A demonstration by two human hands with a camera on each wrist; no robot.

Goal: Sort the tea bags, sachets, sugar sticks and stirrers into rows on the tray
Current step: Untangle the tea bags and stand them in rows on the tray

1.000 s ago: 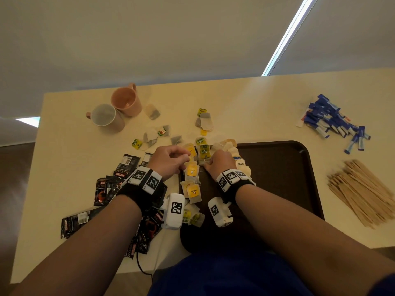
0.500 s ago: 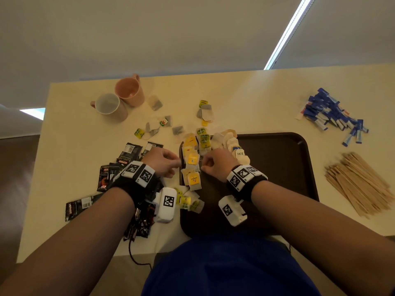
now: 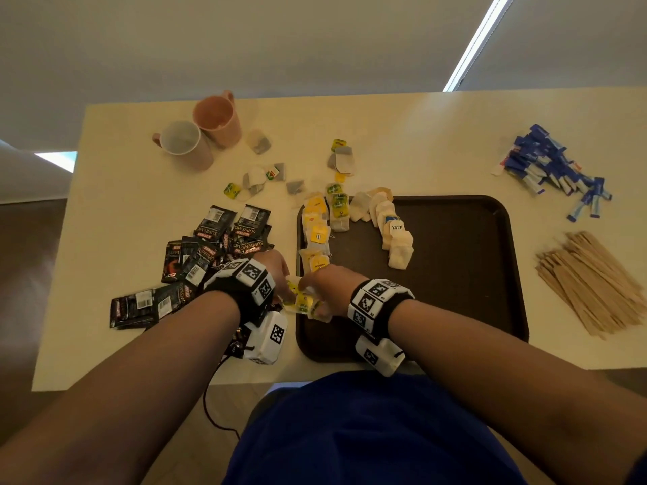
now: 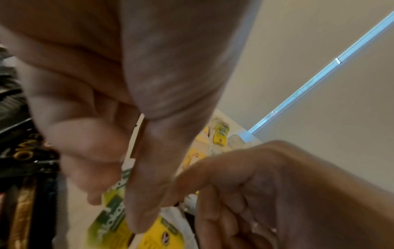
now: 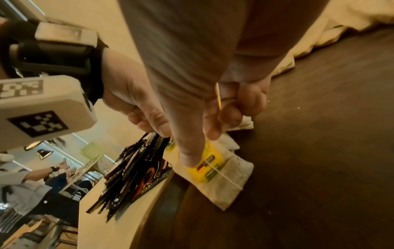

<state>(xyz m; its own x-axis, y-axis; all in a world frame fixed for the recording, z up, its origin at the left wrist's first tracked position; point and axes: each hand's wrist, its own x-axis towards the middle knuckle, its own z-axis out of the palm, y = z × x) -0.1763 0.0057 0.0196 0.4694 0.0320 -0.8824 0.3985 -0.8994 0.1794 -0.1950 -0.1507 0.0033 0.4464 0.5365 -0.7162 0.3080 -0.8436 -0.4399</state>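
Note:
On the dark brown tray a row of yellow-tagged tea bags runs down its left edge, with a row of cream tea bags beside it. Both hands meet at the near end of the yellow row. My left hand pinches the green-and-yellow tag of a tea bag between thumb and fingers. My right hand has its thumb pressing on a yellow-tagged tea bag while its fingers pinch a thin tag edge. Black sachets are piled left of the tray.
Blue sugar sticks lie at the far right and wooden stirrers right of the tray. Loose tea bags are scattered behind the tray. A pink mug and a white-lined mug stand far left.
Both hands have moved down the yellow row from its middle to the near left edge of the tray, where they now hold tea bags.

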